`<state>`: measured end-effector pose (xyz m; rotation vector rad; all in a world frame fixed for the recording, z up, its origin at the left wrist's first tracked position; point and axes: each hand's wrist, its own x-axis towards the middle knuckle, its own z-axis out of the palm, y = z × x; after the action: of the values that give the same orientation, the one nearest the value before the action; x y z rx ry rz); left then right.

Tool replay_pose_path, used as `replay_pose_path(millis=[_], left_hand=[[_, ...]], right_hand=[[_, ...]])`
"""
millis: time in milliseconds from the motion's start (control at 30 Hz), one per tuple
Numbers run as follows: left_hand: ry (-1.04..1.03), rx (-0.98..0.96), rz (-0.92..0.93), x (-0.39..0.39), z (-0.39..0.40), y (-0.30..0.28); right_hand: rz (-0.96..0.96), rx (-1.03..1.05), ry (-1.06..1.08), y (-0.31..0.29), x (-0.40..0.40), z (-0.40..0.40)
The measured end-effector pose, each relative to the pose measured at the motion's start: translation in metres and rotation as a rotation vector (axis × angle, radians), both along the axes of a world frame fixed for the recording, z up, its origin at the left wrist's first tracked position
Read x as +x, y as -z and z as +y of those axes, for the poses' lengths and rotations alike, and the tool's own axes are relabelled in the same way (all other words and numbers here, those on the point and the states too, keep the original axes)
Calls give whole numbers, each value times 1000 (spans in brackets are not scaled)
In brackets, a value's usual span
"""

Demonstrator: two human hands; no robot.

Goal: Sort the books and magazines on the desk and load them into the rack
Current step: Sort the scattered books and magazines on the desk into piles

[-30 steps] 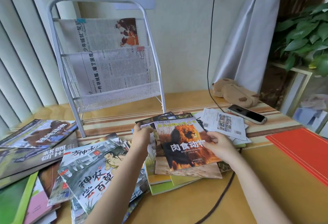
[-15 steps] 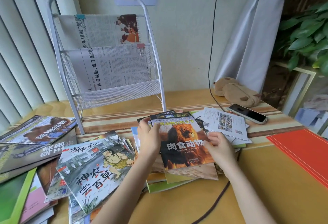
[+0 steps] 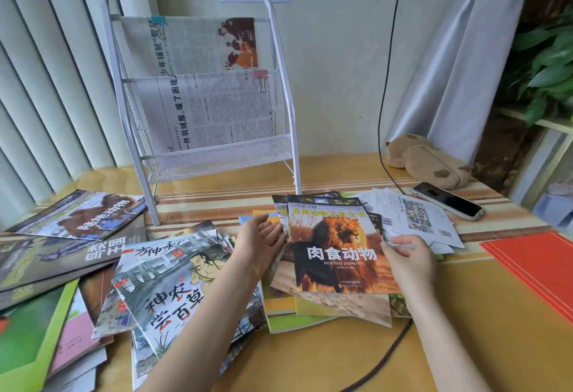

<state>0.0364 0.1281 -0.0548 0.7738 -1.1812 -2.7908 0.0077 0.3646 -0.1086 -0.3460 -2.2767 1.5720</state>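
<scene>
A lion-cover magazine (image 3: pixel 338 252) tops a stack of magazines in the middle of the desk. My left hand (image 3: pixel 259 244) lies flat, fingers straight, against the stack's left edge. My right hand (image 3: pixel 407 256) curls its fingers round the stack's right edge. A white wire rack (image 3: pixel 279 50) stands behind, with newspapers (image 3: pixel 210 112) clipped in its two upper tiers and bare mesh on the lowest. A comic-style book (image 3: pixel 170 283) tops a loose heap on the left, beside several more magazines (image 3: pixel 86 214).
White leaflets (image 3: pixel 415 218), a phone (image 3: pixel 446 201) and a plush toy (image 3: pixel 431 160) lie at the back right. A red folder (image 3: pixel 536 264) sits at the right edge. A black cable (image 3: pixel 384 106) hangs from the wall and runs under the stack. Plants stand right.
My left hand has come off the lion magazine's top corner and now lies flat at the stack's left edge. The stack looks squared up. The camera has dipped a little.
</scene>
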Motion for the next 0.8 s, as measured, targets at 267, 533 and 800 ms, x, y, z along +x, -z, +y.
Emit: replay_pose_path(millis=[267, 533, 800], left_hand=[[302, -732, 12, 4, 23, 1], [214, -669, -7, 6, 1, -9], [160, -854, 15, 14, -23, -17]], right_hand=[[33, -146, -86, 2, 4, -6], [110, -112, -110, -2, 7, -9], [-135, 695, -121, -4, -19, 18]])
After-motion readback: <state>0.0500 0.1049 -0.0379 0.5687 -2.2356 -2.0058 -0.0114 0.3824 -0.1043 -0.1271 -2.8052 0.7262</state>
